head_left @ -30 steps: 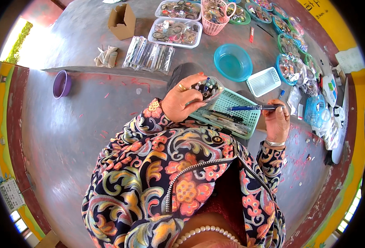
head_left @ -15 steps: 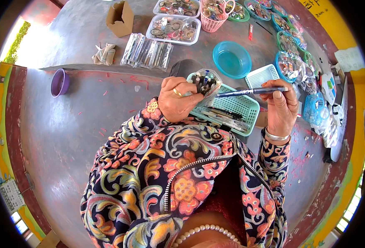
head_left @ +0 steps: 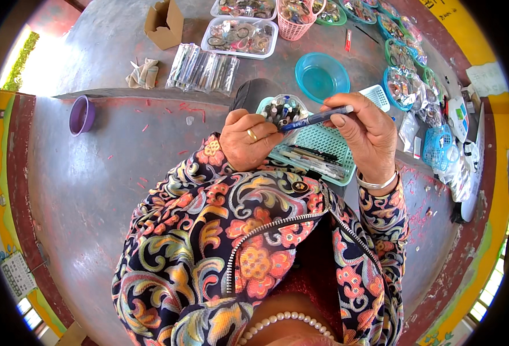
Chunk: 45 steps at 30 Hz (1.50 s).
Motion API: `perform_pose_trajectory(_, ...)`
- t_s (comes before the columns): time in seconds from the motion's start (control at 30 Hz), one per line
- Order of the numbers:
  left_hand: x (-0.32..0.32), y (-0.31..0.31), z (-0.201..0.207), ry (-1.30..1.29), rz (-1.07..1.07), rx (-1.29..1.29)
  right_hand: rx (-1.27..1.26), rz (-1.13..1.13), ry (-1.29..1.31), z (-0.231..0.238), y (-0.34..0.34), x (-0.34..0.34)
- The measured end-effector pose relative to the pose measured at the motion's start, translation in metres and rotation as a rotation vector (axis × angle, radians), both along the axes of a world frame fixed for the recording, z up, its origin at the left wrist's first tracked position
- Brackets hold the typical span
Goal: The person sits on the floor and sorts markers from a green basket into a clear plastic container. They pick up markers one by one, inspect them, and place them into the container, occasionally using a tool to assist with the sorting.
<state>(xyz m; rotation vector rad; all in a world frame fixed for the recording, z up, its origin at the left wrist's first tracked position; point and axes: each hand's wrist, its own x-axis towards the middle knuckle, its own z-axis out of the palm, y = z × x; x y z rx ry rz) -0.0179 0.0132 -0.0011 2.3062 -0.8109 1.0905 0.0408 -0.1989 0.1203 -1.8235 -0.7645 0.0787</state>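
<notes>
Our right hand [head_left: 370, 135] has moved inward and the blue pen [head_left: 315, 119] has come with it, so its far end is now at the pen bundle [head_left: 283, 108] beside our left hand [head_left: 249, 141]. We hold the pen between right thumb and fingers, near its outer end, in a narrow pinch. Our left hand is curled around the clear plastic holder [head_left: 293, 138] with the bundle, its back turned upward. As we judge, the step in hand is to join this pen to the others; the next move would call for a steady left grip and a pen well aligned with the mouth. Whether its end is already inside, we cannot tell. Our right wrist, with a silver bangle [head_left: 378, 182], is raised, and the forearm comes from below.

Under our hands is the mint-green basket [head_left: 322, 138], where loose pens [head_left: 315, 164] lie side by side. Farther away stands a teal basin [head_left: 322, 83], and to its left lie wrapped pens [head_left: 202, 69], near a white tray [head_left: 260, 55] of small packets.
</notes>
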Motion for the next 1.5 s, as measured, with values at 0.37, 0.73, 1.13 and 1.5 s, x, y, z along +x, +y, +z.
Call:
perform_pose_trajectory(0.37,0.000,0.001,-0.001,-0.020,-0.056,-0.067,0.037,-0.012,0.088,0.005,-0.001,0.000)
perform_pose_trajectory(0.73,0.002,-0.004,0.002,-0.038,-0.096,-0.109,-0.013,0.091,-0.029,-0.007,0.013,0.008)
perform_pose_trajectory(1.13,0.003,0.001,0.000,0.008,-0.134,-0.094,-0.048,-0.073,-0.115,0.012,0.007,0.003)
perform_pose_trajectory(1.5,0.006,0.006,0.011,0.112,-0.289,0.075,-0.142,-0.094,-0.266,0.013,0.009,-0.002)
